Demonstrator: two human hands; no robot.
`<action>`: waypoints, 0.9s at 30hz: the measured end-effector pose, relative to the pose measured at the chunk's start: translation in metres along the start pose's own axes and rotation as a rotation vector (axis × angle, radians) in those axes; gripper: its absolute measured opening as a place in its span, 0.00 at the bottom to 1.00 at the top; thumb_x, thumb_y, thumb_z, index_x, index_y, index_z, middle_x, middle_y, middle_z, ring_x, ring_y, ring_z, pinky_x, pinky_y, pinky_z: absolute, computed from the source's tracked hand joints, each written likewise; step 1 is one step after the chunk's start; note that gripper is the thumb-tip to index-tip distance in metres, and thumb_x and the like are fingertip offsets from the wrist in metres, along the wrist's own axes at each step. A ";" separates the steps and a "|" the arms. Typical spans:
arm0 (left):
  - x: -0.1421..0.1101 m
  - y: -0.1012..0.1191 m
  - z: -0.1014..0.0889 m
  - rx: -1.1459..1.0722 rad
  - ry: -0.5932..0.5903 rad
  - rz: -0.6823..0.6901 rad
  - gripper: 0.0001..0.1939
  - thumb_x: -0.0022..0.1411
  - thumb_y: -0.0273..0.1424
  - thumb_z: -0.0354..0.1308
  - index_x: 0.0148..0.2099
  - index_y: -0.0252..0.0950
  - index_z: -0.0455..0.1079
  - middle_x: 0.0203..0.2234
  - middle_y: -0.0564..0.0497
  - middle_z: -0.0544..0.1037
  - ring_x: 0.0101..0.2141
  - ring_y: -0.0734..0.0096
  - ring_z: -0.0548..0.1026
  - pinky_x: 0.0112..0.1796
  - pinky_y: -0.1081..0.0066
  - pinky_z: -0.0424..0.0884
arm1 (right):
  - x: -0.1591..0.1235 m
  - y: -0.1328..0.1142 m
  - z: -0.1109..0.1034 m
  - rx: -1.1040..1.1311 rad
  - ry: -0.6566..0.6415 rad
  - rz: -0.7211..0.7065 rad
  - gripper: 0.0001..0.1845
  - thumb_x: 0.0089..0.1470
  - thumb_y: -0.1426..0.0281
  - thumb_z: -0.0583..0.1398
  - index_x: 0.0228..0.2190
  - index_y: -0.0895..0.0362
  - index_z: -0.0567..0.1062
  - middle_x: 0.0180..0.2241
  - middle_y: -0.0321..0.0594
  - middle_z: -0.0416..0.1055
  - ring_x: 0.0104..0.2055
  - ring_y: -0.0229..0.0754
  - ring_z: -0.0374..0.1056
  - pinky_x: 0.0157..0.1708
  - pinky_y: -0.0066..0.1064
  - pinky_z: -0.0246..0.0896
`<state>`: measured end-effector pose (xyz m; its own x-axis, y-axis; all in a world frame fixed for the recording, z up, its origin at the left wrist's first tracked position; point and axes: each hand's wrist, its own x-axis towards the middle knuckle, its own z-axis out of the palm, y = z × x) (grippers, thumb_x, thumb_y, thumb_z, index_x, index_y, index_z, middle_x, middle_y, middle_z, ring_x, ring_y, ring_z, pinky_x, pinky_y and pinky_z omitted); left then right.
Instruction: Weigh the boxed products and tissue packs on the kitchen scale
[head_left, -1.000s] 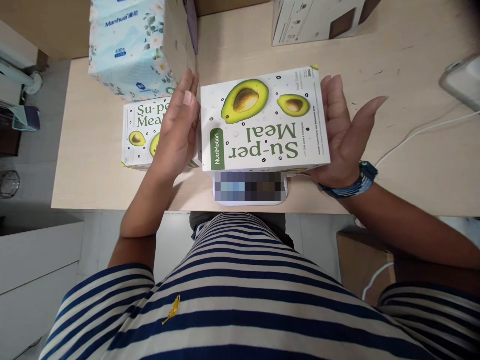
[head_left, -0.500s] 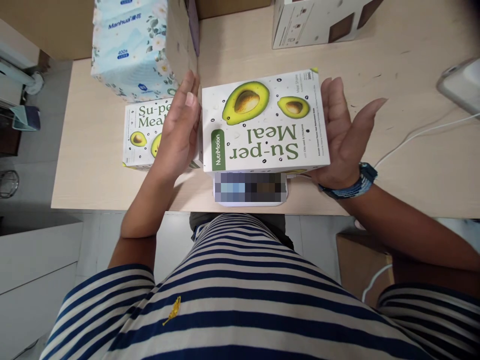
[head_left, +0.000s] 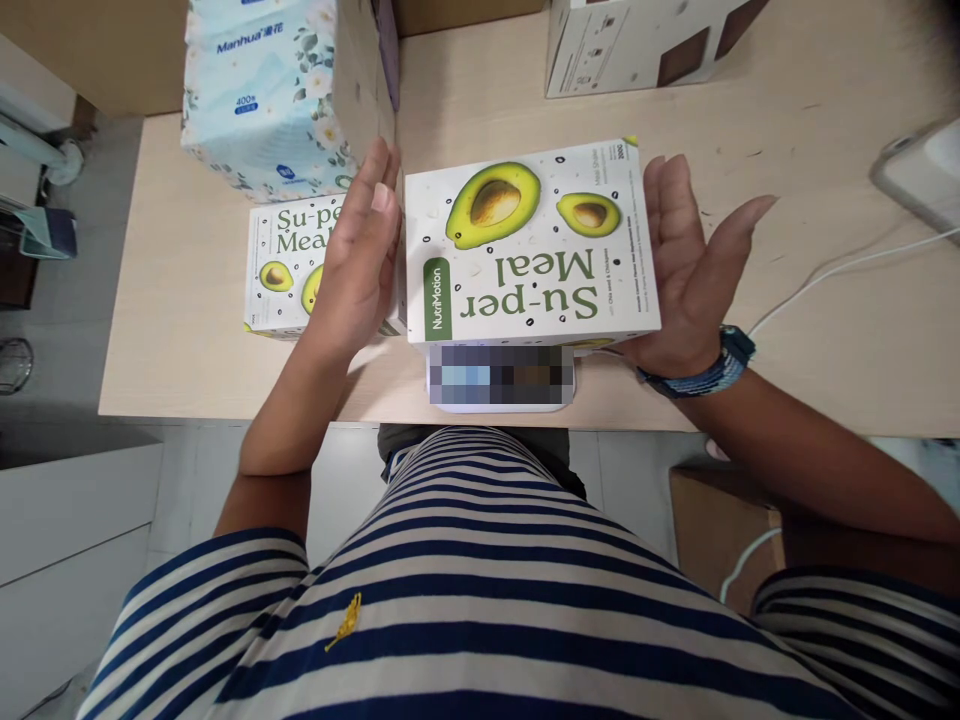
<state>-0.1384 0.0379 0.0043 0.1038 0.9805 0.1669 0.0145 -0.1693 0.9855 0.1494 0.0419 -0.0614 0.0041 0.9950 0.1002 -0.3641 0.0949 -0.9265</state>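
A white meal-shake box printed with avocados and "Su-per Meal" rests, its lettering upside down to me, on a white device with a blurred-out front panel. My left hand is upright at the box's left side, fingers stretched and holding nothing. On the other side, my right hand is spread with the palm toward the box and the thumb pointing away. Whether either hand touches the box I cannot tell. A second avocado-printed box lies on the table, partly hidden behind my left hand.
Behind the second box stands a tissue pack. Another printed carton is at the back of the wooden table. On the right are a white appliance and a white cable. A cardboard box is below the table.
Both hands and the box keep their places. The view has shifted only very slightly.
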 end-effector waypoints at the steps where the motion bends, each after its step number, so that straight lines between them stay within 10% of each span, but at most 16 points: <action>1: 0.001 -0.002 -0.002 -0.008 -0.007 0.011 0.41 0.65 0.64 0.62 0.71 0.51 0.67 0.79 0.57 0.60 0.82 0.63 0.46 0.80 0.60 0.52 | 0.001 0.001 -0.001 -0.001 0.015 0.004 0.57 0.54 0.24 0.51 0.71 0.45 0.64 0.82 0.31 0.47 0.86 0.44 0.38 0.84 0.49 0.40; 16: 0.001 -0.007 -0.006 -0.062 0.039 0.029 0.28 0.73 0.53 0.63 0.67 0.48 0.71 0.77 0.56 0.66 0.82 0.60 0.50 0.80 0.57 0.54 | 0.001 -0.003 0.001 -0.068 0.039 0.023 0.54 0.65 0.33 0.42 0.77 0.55 0.51 0.83 0.41 0.41 0.85 0.40 0.42 0.83 0.43 0.41; 27: 0.001 -0.011 -0.016 0.024 0.140 0.233 0.38 0.64 0.64 0.65 0.69 0.54 0.71 0.78 0.51 0.64 0.79 0.46 0.57 0.76 0.42 0.58 | 0.026 -0.026 -0.019 -0.141 0.534 0.000 0.52 0.57 0.30 0.42 0.62 0.52 0.72 0.77 0.53 0.56 0.84 0.51 0.48 0.82 0.53 0.42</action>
<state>-0.1544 0.0421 -0.0059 -0.0316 0.9188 0.3935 0.0303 -0.3926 0.9192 0.1768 0.0657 -0.0414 0.4890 0.8700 -0.0633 -0.2355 0.0618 -0.9699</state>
